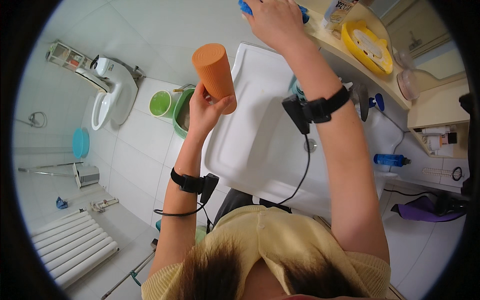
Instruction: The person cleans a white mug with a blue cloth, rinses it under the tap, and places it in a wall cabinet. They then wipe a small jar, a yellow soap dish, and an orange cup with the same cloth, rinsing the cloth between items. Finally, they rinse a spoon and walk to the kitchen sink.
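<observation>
My left hand [208,108] is closed around the lower part of an orange ribbed cylinder [214,75], tilted over the left rim of the white washbasin [255,112]. Up at the top edge of the view, my right hand [275,22] is on a blue cloth [245,7] at the end of the cream shelf; its fingers are partly cut off, so its hold on the cloth cannot be told. Beside that hand stand a white tube [337,14] and a yellow animal-shaped dish [362,47].
A round pink-lidded jar [408,84] sits on the shelf. A blue bottle [390,160] lies at the basin's right. Left of the basin are a green basket [180,129], a green-and-white bucket [161,104] and a toilet [120,97]. Black cables hang from both wrist straps.
</observation>
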The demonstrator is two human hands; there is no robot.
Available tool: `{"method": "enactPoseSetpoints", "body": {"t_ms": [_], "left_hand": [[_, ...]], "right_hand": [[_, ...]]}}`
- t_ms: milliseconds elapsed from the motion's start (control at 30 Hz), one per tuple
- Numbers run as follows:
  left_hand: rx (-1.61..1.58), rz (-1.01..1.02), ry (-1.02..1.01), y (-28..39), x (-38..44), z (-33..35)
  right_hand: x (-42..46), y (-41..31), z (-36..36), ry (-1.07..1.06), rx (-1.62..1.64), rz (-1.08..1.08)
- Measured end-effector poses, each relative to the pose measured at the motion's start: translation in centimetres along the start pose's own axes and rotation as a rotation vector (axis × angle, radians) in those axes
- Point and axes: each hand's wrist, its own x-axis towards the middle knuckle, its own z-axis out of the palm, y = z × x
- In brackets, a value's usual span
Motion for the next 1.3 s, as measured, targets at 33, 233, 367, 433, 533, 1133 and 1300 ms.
{"method": "enactPoseSetpoints", "body": {"t_ms": [33,233,367,433,533,1133,1300], "left_hand": [[-0.006,0.008,0.007,-0.3,-0.1,0.0],[0.083,0.009,-0.017,0.0,-2.3,-0.1],[0.161,0.145,-0.093,-1.4,-3.9,1.2],[0.228,0.186,-0.154,-1.5,-4.9,1.8],[0.193,0.107,-0.282,-1.5,-6.6,3.0],[0.044,0.016,-0.665,-2.0,-13.5,10.6],[0.113,-0.033,-0.741,-1.1,-14.2,11.8]], "right_hand": [[-0.8,0.0,0.1,0.051,-0.014,-0.062],[-8.7,-1.2,-3.6,-0.196,0.335,0.311],[-16.2,0.2,-2.0,-0.369,1.340,1.192],[-18.7,0.6,-2.4,-0.351,1.694,1.330],[-21.5,1.5,-3.6,-0.339,2.009,1.234],[-30.1,-2.4,-9.6,-0.157,1.267,0.475],[-31.8,-2.2,-9.9,-0.231,1.330,0.570]]}}
